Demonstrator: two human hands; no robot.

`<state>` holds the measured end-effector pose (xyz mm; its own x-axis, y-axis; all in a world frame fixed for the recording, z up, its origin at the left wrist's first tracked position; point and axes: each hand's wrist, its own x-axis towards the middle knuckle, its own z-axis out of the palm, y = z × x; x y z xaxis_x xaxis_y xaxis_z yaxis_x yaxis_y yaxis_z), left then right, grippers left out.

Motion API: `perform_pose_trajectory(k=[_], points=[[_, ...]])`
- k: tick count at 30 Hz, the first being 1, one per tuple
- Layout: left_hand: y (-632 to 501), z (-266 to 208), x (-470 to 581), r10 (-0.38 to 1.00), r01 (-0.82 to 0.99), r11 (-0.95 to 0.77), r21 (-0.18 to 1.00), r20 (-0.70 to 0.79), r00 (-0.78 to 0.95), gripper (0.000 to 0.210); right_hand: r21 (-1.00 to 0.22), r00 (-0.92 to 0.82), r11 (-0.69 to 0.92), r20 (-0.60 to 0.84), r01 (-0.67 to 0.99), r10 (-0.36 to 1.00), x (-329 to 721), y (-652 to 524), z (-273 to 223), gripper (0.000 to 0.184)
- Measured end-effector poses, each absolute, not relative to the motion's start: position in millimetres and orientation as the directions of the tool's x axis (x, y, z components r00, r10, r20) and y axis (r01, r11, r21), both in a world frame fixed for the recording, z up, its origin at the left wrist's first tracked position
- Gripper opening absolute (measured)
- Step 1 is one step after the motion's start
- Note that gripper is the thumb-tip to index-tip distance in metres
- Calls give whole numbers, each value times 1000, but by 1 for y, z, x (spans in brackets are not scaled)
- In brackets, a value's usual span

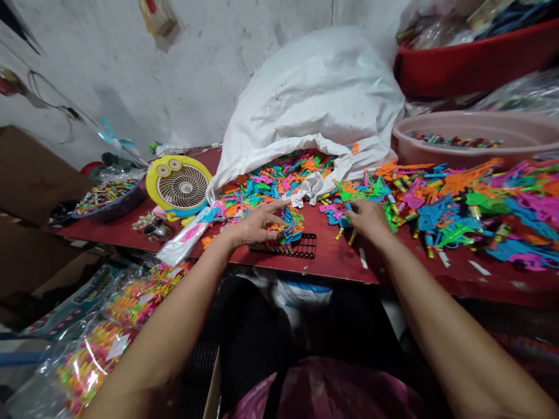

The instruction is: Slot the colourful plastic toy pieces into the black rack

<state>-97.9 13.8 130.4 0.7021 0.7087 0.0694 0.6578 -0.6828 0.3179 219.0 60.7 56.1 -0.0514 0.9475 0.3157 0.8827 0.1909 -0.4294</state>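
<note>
My left hand [262, 226] rests with fingers apart on small colourful plastic pieces, some of which look like toy guns. Under it a black rack [304, 246] with open slots lies at the table's front edge, its left part filled with small striped tubes and plastic pieces. My right hand [370, 220] pinches a blue plastic toy piece [348, 207], just left of a large heap of similar toys [454, 215], several with striped tubes attached. Between and behind my hands, a white sack [314, 87] spills loose plastic pieces [266, 183] onto the red table [336, 256].
A yellow fan [183, 186] stands left of the sack, near a small metal cup [158, 230] and a basin of striped tubes [107, 201]. Behind the right heap are a pink basin [476, 125] and a red tub [476, 67]. Clear bags [96, 361] of colourful pieces sit at lower left.
</note>
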Motion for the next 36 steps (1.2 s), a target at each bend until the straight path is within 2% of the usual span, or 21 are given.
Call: perform_pose_trajectory(k=[2,5,11,14,17,19,21,22,25,30,32,36], points=[[14,130,-99,703,648,-689,326,81,707,31,-319,-56,151,290,936,955,220,58,57,26],[12,128,-96,716,661,-684,308,109,690,21,-232,-17,81,264,969,964,222,53,58,32],[8,123,-91,750,707,-659,256,157,642,17,-210,96,-59,168,976,981,236,49,64,38],[8,122,-91,759,713,-650,265,162,631,19,-217,127,-79,220,973,967,248,46,69,38],[7,123,-90,762,716,-646,263,163,627,21,-320,131,12,422,948,897,243,33,69,33],[6,123,-89,762,721,-646,248,164,626,22,-449,77,193,516,872,853,223,17,64,27],[4,124,-88,769,735,-639,227,157,620,23,-590,-119,405,462,698,879,191,-1,55,23],[4,124,-88,772,742,-635,217,154,616,23,-651,-209,447,412,613,887,173,-10,48,22],[4,123,-89,773,749,-635,191,151,617,22,-719,-326,438,301,540,896,124,-27,28,19],[2,123,-87,775,759,-632,156,146,615,24,-768,-235,311,212,560,948,92,-27,12,20],[1,124,-85,784,771,-621,144,130,607,22,-848,-228,249,157,468,961,91,-25,11,24],[-1,125,-84,783,774,-622,121,119,611,17,-982,-253,72,26,174,967,94,-22,14,20]])
